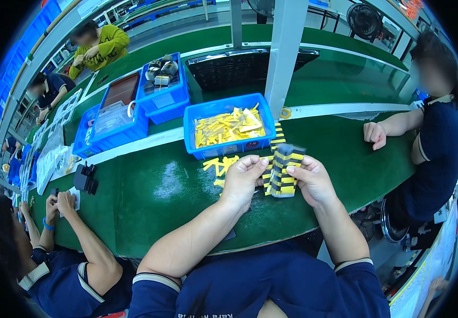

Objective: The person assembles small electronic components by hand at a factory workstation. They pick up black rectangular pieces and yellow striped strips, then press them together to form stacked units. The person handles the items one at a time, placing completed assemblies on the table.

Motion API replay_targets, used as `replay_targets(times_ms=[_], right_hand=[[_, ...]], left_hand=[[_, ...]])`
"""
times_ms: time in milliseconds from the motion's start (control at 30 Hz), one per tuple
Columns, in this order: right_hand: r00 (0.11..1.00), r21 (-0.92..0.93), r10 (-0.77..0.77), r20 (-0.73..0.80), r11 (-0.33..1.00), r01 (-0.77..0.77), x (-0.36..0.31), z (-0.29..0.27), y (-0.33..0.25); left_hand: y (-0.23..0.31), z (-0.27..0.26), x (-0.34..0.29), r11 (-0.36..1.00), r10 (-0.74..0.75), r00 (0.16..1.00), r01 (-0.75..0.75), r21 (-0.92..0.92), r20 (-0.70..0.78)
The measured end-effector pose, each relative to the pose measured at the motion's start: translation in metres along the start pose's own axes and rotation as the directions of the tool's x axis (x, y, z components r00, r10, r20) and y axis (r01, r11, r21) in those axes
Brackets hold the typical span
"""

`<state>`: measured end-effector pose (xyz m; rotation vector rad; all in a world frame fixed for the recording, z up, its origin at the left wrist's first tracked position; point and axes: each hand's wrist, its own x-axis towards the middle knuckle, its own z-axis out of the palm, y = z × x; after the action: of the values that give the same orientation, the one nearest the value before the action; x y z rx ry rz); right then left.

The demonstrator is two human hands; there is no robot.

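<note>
In front of me, my right hand point(314, 182) grips a striped yellow-and-black sheet point(284, 172), thumb on its face. The sheet has clear, shiny edges and is slightly blurred at the top. At its left side, my left hand point(243, 179) is closed in a pinch, with a small yellow piece at the fingertips; how far it is attached to the sheet is hidden. More yellow-and-black stripes point(278, 132) show behind the sheet. Loose yellow pieces point(220, 165) lie on the green table beside my left hand. Just beyond, a blue bin point(197, 151) holds many yellow pieces.
A metal post point(287, 58) rises behind the bin. More blue bins point(168, 98) stand at the back left, and a black device point(85, 179) sits on the green table point(149, 212). Co-workers sit close on my left point(64, 286) and right point(441, 138).
</note>
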<state>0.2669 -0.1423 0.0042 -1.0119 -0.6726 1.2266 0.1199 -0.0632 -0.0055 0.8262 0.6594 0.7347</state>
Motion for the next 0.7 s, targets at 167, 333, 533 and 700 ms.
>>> replay_targets(times_ms=[167,333,533,700], right_hand=[[0.999,-0.021,-0.045,-0.012,0.999,0.044,0.017,-0.02,-0.018],[0.992,-0.354,0.019,-0.128,0.933,-0.063,0.061,-0.069,-0.047],[0.953,-0.585,0.084,-0.291,0.773,-0.247,0.094,-0.085,-0.041],[0.924,-0.915,-0.222,-0.31,0.336,-0.226,0.097,-0.074,-0.028]], left_hand=[[0.005,-0.013,0.002,0.995,0.041,0.997,-0.035,0.091,-0.064],[0.014,-0.016,-0.008,0.992,0.035,0.997,-0.027,0.12,-0.072],[0.021,-0.03,-0.016,0.974,0.082,0.996,-0.074,0.212,-0.03],[0.027,-0.036,-0.022,0.962,0.128,0.991,-0.115,0.247,-0.039]])
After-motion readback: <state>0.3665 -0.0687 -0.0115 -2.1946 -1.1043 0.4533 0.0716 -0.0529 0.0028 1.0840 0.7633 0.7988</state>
